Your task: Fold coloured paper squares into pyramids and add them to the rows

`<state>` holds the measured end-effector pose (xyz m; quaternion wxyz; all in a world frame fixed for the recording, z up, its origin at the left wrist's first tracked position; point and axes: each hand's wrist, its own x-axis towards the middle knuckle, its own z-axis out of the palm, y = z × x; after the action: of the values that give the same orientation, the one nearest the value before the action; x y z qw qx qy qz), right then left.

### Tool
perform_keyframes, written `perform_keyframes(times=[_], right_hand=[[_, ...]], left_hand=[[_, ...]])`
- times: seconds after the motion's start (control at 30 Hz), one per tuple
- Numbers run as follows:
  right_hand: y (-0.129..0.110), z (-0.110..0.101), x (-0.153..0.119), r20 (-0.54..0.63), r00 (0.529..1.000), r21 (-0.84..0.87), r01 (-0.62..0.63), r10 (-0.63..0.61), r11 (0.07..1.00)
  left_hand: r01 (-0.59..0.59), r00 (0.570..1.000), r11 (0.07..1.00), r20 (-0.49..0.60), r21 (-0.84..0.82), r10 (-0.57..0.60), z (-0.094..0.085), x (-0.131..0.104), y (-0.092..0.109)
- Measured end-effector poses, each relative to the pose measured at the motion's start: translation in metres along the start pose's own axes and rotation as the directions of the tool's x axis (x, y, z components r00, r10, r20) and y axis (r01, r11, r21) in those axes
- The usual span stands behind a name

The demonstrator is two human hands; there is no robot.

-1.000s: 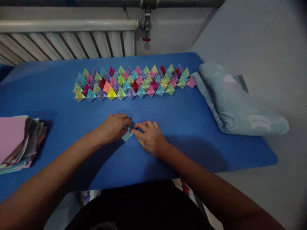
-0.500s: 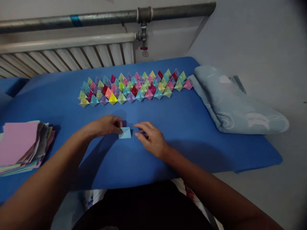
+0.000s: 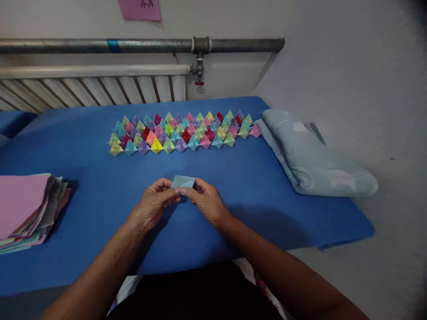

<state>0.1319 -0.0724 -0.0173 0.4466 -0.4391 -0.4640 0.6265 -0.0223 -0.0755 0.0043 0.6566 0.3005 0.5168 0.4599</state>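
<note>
Small light-blue folded paper square [image 3: 183, 181] pinched between thumbs and fingers of left hand [image 3: 159, 198] and right hand [image 3: 206, 199], near edge of blue-covered table [image 3: 106, 213]; multicoloured folded-paper points [image 3: 181, 144] in rows beyond, loose paper stack [image 3: 25, 206] left, folded pale-blue blanket [image 3: 313, 155] right (touching the rows' end), white ribbed radiator [image 3: 100, 89] behind.

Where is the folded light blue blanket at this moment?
In the head view, the folded light blue blanket lies on the right side of the blue table, against the wall, just right of the rows of folded paper pieces.
</note>
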Motion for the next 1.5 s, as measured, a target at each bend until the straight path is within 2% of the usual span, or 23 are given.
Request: perform_keyframes(times=[0.07,0.13,0.23,0.33,0.43,0.5,0.57,0.63,0.67,0.7,0.77,0.83,0.97,1.03,1.2,1.37,1.5], right_hand=[[0.002,0.001,-0.001,-0.003,1.000,-0.004,0.028,-0.028,1.000],[0.004,0.000,-0.002,-0.001,0.998,-0.049,0.057,-0.057,0.997],[0.005,-0.003,-0.004,0.005,0.991,-0.222,0.131,-0.133,0.966],[0.006,-0.005,-0.006,0.044,0.965,-0.432,0.251,-0.257,0.867],[0.006,-0.008,-0.005,0.157,0.899,-0.599,0.416,-0.409,0.684],[0.006,-0.011,-0.003,0.285,0.813,-0.689,0.542,-0.507,0.481],[0.005,-0.014,0.000,0.415,0.730,-0.753,0.610,-0.543,0.245],[0.005,-0.016,0.003,0.495,0.688,-0.793,0.607,-0.531,0.046],[0.006,-0.017,0.004,0.518,0.679,-0.805,0.593,-0.520,-0.027],[0.007,-0.017,0.005,0.536,0.673,-0.809,0.582,-0.509,-0.083],[0.010,-0.016,0.006,0.573,0.665,-0.800,0.580,-0.479,-0.153],[0.013,-0.015,0.006,0.616,0.663,-0.775,0.606,-0.426,-0.177],[0.012,-0.015,0.002,0.676,0.668,-0.729,0.670,-0.310,-0.145],[0.009,-0.017,-0.001,0.681,0.681,-0.726,0.678,-0.270,-0.120],[0.005,-0.022,-0.006,0.669,0.720,-0.740,0.669,-0.183,-0.070],[0.009,-0.026,-0.011,0.594,0.763,-0.786,0.618,-0.254,0.020],[0.014,-0.026,-0.016,0.550,0.766,-0.811,0.585,-0.333,0.007]], left_hand=[[0.000,0.999,1.000,0.034,0.032,-0.001,0.002,-0.002,-0.001],[-0.042,0.997,0.991,0.068,0.130,0.034,0.001,-0.002,0.001],[-0.149,0.985,0.941,0.126,0.303,0.116,-0.006,-0.001,0.011],[-0.239,0.956,0.845,0.267,0.478,0.119,-0.015,0.001,0.024],[-0.399,0.901,0.660,0.407,0.637,0.152,-0.020,0.004,0.031],[-0.564,0.825,0.460,0.499,0.686,0.266,-0.023,0.006,0.027],[-0.702,0.691,0.192,0.591,0.686,0.416,-0.025,0.010,0.018],[-0.733,0.543,-0.084,0.655,0.675,0.525,-0.027,0.014,0.006],[-0.715,0.487,-0.194,0.677,0.672,0.551,-0.029,0.015,-0.001],[-0.689,0.451,-0.278,0.696,0.670,0.558,-0.031,0.015,-0.006],[-0.656,0.428,-0.366,0.725,0.660,0.540,-0.035,0.014,-0.015],[-0.659,0.444,-0.363,0.730,0.659,0.519,-0.039,0.010,-0.020],[-0.706,0.490,-0.234,0.700,0.668,0.519,-0.048,0.000,-0.022],[-0.732,0.496,-0.190,0.704,0.654,0.509,-0.051,-0.001,-0.022],[-0.739,0.530,-0.175,0.721,0.651,0.446,-0.052,0.003,-0.021],[-0.745,0.543,-0.172,0.735,0.645,0.406,-0.055,0.007,-0.021],[-0.736,0.568,-0.158,0.727,0.658,0.386,-0.057,0.008,-0.022]])
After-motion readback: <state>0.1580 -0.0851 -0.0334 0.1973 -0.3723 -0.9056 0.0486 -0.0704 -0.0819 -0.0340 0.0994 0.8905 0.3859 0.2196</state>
